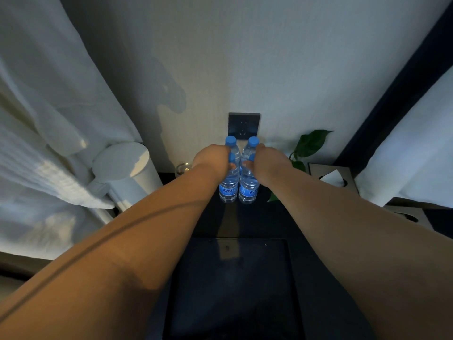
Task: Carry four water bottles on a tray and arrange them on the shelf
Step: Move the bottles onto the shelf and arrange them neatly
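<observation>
Several clear water bottles with blue caps and blue labels stand close together on the dark shelf (245,222), by the wall. My left hand (212,157) is closed around the neck of the near left bottle (228,186). My right hand (266,159) grips the neck of the near right bottle (248,188). Two more bottles stand behind them, a rear left one (231,141) and a rear right one (252,143), only their caps and shoulders showing. The dark tray (232,285) lies empty below my forearms, near me.
A dark wall socket (244,125) sits just behind the bottles. A white round lamp (122,163) and a small glass (182,169) stand to the left, with white curtains beyond. A green plant (310,143) and a tissue box (335,177) are to the right.
</observation>
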